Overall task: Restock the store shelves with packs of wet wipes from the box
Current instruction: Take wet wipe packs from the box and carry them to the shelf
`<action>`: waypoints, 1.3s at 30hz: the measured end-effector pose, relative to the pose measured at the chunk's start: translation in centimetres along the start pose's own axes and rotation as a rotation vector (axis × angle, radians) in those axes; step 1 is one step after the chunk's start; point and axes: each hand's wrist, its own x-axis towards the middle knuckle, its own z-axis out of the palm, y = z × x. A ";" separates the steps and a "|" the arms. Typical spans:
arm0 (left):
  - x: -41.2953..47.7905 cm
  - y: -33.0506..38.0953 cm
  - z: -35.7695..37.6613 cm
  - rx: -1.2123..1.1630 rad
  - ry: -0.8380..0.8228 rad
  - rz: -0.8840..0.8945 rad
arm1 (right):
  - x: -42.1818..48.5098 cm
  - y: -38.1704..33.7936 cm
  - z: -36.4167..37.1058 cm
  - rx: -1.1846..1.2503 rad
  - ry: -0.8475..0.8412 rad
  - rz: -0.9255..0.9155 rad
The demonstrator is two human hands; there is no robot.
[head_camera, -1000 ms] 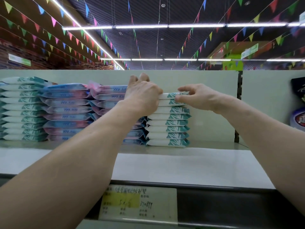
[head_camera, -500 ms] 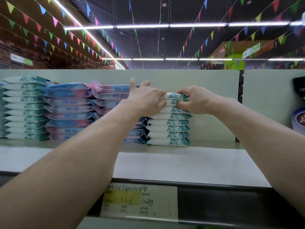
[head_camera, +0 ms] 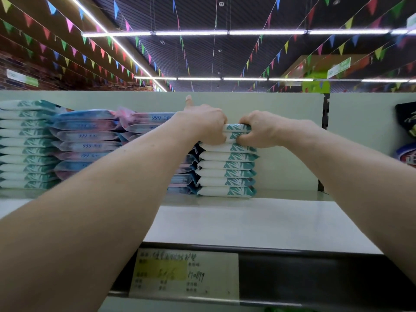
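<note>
Along the shelf's (head_camera: 258, 224) back edge, our left hand (head_camera: 202, 123) and right hand (head_camera: 261, 130) both clench the top packs (head_camera: 236, 129) of the white-and-teal stack (head_camera: 227, 173), beside blue stacks (head_camera: 85, 140).

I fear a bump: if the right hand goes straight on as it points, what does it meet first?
Probably the left hand, gripping the same top packs; depth is unclear.

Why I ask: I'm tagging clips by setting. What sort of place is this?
Very likely a supermarket aisle: stacks of wet wipe packs on a display shelf, a price label on its front rail, and coloured bunting strung under the ceiling.
</note>
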 end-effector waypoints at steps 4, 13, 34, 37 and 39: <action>0.3 0.5 0.0 0.014 -0.034 -0.003 | 0.3 -0.3 -0.4 -0.012 -0.071 -0.022; 0.2 0.5 1.0 -0.019 0.017 -0.020 | 0.3 -0.4 0.1 0.016 -0.054 0.000; 0.0 0.7 1.4 0.023 0.056 -0.026 | -1.9 0.9 4.7 -0.097 -0.514 0.291; -0.3 0.8 1.5 0.063 0.066 -0.030 | -2.8 0.1 3.8 -0.198 -0.491 0.247; -0.5 0.9 1.4 0.115 0.068 -0.032 | -3.2 -0.7 2.3 -0.264 -0.443 0.202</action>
